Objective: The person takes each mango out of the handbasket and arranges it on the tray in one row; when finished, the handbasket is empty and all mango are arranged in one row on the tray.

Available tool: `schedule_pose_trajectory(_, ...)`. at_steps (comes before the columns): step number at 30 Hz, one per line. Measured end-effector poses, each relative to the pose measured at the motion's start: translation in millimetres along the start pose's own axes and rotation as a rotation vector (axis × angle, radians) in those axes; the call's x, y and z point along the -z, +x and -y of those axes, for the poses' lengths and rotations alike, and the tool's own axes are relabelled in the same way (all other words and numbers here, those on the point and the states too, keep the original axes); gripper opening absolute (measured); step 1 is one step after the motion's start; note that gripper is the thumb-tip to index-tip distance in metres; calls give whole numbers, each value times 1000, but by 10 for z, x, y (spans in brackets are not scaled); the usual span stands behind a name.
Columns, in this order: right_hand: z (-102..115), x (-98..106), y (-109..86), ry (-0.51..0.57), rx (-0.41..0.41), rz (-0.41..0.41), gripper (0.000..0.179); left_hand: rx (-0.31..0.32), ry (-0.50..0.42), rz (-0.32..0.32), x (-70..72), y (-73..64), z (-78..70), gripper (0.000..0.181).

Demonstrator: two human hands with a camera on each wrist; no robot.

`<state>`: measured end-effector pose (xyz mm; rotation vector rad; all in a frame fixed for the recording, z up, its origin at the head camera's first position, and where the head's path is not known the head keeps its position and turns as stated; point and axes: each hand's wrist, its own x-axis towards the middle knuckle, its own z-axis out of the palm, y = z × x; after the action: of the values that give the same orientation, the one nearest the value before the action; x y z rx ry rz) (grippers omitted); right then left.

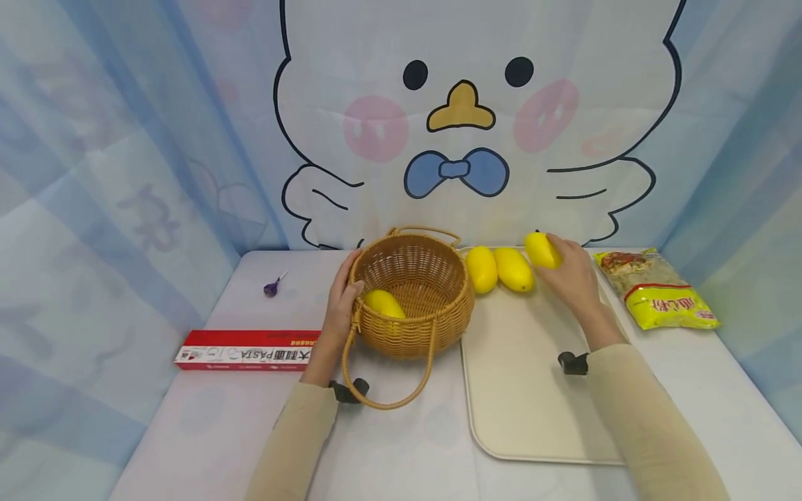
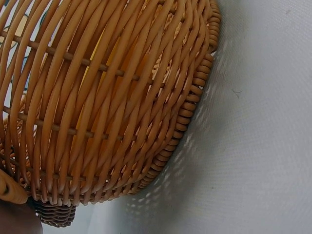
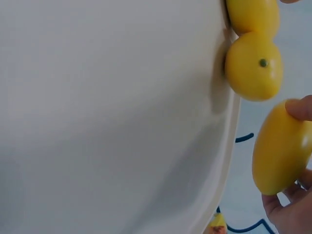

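Steadily, the person's left hand [image 1: 340,307] is gripping the side of a round, honey-brown woven wicker basket [image 1: 410,337], its thumb hooking over the rim and its fingers curling along the outside. One looped wicker handle [image 1: 390,406] is hanging down the near side, and another is lying along the far rim. Inside the basket, a smooth yellow oval fruit [image 1: 385,304] is resting toward the left, and yellow is showing through the weave in the left wrist view.

Meanwhile, the right hand [image 1: 571,277] is holding a second yellow oval fruit [image 1: 542,250], thumb and fingers closing around it, near the far edge of a cream rectangular tray with rounded corners [image 1: 532,396]. The right wrist view is showing a gap between this held fruit and its nearest neighbour. Two more yellow fruits, a left one [image 1: 482,270] and a right one [image 1: 514,270], are lying against each other at the tray's far left corner, just beside the basket.

A red-and-white pasta box [image 1: 247,350] is lying left of the basket, with a small purple-wrapped lollipop [image 1: 271,287] sitting beyond it. A yellow-and-clear food packet [image 1: 658,289] is lying to the tray's right.
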<state>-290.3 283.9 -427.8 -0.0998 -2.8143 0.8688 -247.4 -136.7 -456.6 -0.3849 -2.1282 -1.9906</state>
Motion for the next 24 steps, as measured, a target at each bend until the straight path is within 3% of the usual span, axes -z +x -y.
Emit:
schedule_pose_trajectory(9,-163,-84,3,-28,-47,36,74,-7,2,-1,0,-8,10,59)
schedule_pose_trajectory(24,-243,-174,-39,56,-67,70,70,-16,-6,3,0,4,7,59)
